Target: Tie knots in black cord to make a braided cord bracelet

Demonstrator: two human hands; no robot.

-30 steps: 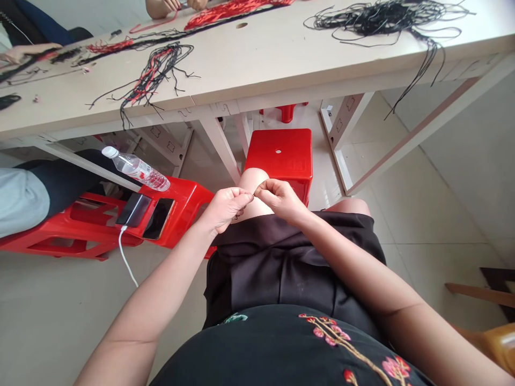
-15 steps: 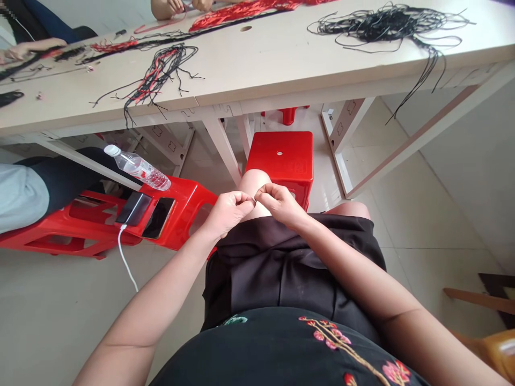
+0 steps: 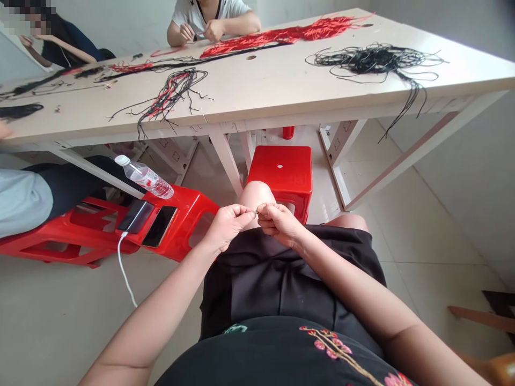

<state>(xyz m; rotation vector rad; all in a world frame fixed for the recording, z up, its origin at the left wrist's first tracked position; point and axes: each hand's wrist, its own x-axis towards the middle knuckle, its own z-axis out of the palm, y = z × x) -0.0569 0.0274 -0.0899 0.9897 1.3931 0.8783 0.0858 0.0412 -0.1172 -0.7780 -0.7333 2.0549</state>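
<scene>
Above my lap, my left hand (image 3: 230,225) and my right hand (image 3: 280,222) are close together, both pinched. Between their fingertips shows a tiny bit of thin black cord (image 3: 256,212); most of it is hidden by the fingers. The left thumb and forefinger grip it from one side. My right fingers are curled round it from the other. On the table ahead lies a loose bundle of black and red cords (image 3: 171,95). A larger tangle of black cord (image 3: 372,60) is at the right, with strands hanging over the edge.
The pale table (image 3: 277,88) spans the view ahead, with red cords (image 3: 289,37) farther back. A red stool (image 3: 280,166) stands by my knee. Left, another stool holds a water bottle (image 3: 147,178), a phone (image 3: 160,226) and a power bank (image 3: 135,215). Other people sit around the table.
The view has tilted up, showing more of the table and the person opposite. My right fingers have curled more, and the wrist has turned. Both hands stay at the cord.
</scene>
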